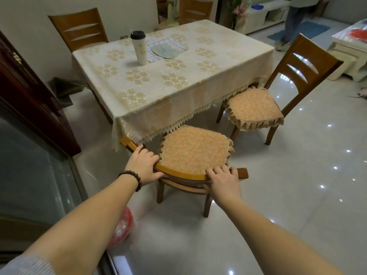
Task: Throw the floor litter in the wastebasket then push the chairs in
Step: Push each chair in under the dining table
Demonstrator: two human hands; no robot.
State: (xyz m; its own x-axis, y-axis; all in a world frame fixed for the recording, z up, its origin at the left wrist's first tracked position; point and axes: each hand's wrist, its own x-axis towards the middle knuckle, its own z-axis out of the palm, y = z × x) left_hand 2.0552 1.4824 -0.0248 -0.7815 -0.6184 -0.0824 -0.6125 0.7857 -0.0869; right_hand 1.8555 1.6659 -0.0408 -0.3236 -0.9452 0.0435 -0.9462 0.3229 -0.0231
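Note:
A wooden chair (195,149) with an orange cushion stands right in front of me, its seat partly under the table's near edge. My left hand (144,165) grips the left part of its curved top rail, a bead bracelet on the wrist. My right hand (223,182) holds the right part of the same rail. A second cushioned chair (256,108) stands at the table's right side, pulled out and angled. The table (198,82) wears a cream floral cloth.
A lidded cup (139,47) and a cloth lie on the table. Two more chairs stand at the far side. A dark cabinet (29,100) and glass door are at left, a red bag (121,229) by my left arm. A person stands at far right.

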